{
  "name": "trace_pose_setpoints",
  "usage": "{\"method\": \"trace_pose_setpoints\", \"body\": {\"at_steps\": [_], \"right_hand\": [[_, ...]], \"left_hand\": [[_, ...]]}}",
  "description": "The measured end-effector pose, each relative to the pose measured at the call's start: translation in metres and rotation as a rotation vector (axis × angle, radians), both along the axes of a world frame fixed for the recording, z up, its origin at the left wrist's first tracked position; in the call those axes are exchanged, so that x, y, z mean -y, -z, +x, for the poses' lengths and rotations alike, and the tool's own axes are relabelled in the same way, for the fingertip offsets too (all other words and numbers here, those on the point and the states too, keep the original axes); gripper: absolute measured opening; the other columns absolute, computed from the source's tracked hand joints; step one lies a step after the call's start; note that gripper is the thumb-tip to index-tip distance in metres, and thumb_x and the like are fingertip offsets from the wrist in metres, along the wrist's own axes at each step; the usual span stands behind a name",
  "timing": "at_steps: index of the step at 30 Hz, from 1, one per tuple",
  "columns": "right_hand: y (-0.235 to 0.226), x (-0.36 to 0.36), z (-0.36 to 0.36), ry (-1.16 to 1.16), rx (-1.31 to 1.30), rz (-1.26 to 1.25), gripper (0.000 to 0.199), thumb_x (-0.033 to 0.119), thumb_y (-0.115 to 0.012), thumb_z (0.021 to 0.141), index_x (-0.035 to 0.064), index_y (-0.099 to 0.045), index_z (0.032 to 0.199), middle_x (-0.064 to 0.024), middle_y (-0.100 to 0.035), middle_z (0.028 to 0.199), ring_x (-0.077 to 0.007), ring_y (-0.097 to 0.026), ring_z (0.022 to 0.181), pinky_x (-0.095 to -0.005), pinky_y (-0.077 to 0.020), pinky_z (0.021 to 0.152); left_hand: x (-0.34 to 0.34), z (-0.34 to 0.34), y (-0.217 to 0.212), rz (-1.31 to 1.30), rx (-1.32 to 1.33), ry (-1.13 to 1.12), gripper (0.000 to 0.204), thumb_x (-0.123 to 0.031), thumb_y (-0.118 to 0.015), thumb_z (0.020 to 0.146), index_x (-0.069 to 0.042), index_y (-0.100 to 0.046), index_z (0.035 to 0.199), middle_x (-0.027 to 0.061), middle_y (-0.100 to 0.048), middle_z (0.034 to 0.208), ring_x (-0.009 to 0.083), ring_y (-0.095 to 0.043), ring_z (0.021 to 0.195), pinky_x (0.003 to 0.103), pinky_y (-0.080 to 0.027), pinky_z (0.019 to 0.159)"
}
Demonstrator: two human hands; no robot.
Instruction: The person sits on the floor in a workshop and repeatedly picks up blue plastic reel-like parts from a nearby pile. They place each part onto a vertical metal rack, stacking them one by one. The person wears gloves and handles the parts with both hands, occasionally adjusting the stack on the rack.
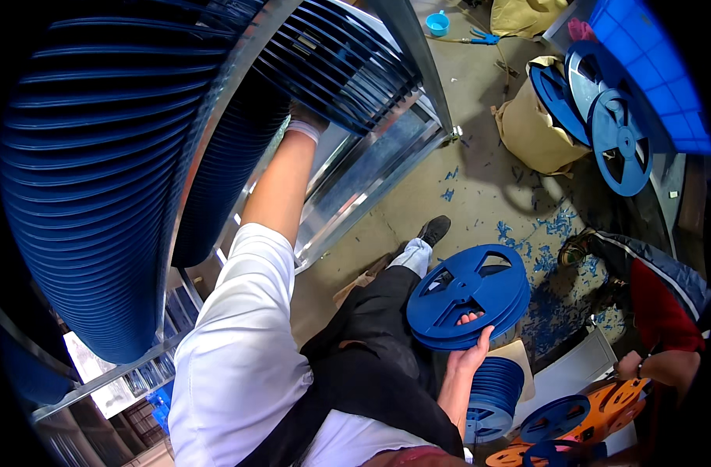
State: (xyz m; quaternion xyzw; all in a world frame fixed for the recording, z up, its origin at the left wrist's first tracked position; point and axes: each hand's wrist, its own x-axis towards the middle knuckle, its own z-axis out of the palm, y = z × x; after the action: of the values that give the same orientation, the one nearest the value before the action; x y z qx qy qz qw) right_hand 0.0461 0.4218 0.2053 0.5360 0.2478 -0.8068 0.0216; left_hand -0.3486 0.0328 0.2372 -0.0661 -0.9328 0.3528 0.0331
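At my right hip, my right hand (471,359) is gripping a small stack of blue reels (468,297), fingers curling up through one of the cut-out windows while the thumb is pressing on the rim below. The reels are lying nearly flat, faces tilting up toward me, so their axis is running roughly up and down through the hub; being round, they have no long side to speak of. I am judging them light, stiff plastic, smooth enough to slide on one another, so hooking a window near the rim looks like the surest hold, and the thin flanges may crack if dropped. My left arm is reaching up and forward into the rack (215,117), where rows of the same reels are standing on edge, packed face to face; the left hand (305,118) is half hidden among them and I cannot tell whether it is closing on anything. Below my right hand another stack (492,393) is sitting on the floor (480,187), which is littered with blue chips. Another person's hand (628,364) is working near orange reels (612,405) at lower right.
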Motion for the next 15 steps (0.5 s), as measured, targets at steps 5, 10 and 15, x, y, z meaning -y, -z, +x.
{"method": "trace_pose_setpoints", "body": {"at_steps": [5, 10, 15], "right_hand": [[-0.001, 0.0, 0.004, -0.046, -0.004, 0.019, 0.045, 0.041, -0.047, 0.095, 0.0033, -0.051, 0.12, -0.0108, -0.063, 0.102, -0.0219, -0.062, 0.092, -0.0367, -0.047, 0.088], [-0.008, -0.003, 0.01, -0.026, -0.014, 0.071, 0.047, 0.041, -0.047, 0.095, 0.0013, -0.051, 0.119, -0.0127, -0.063, 0.1, -0.0223, -0.062, 0.09, -0.0363, -0.049, 0.084], [-0.009, -0.012, 0.028, 0.046, -0.078, 0.06, 0.048, 0.042, -0.046, 0.095, 0.0013, -0.05, 0.12, -0.0121, -0.063, 0.1, -0.022, -0.062, 0.09, -0.0364, -0.0483, 0.084]], "left_hand": [[0.001, 0.0, 0.001, 0.06, 0.027, -0.051, 0.062, -0.05, -0.036, 0.092, -0.018, -0.028, 0.144, 0.0106, -0.022, 0.151, 0.0305, -0.022, 0.138, 0.046, -0.02, 0.112], [0.011, -0.002, 0.0, 0.231, 0.014, -0.012, 0.065, -0.05, -0.047, 0.088, -0.015, -0.033, 0.141, 0.0169, -0.032, 0.145, 0.0333, -0.036, 0.131, 0.043, -0.031, 0.108], [0.01, -0.004, -0.006, -0.028, 0.043, -0.083, 0.059, -0.047, -0.042, 0.091, -0.01, -0.039, 0.138, 0.0125, -0.034, 0.145, 0.0285, -0.033, 0.133, 0.041, -0.028, 0.109]]}}
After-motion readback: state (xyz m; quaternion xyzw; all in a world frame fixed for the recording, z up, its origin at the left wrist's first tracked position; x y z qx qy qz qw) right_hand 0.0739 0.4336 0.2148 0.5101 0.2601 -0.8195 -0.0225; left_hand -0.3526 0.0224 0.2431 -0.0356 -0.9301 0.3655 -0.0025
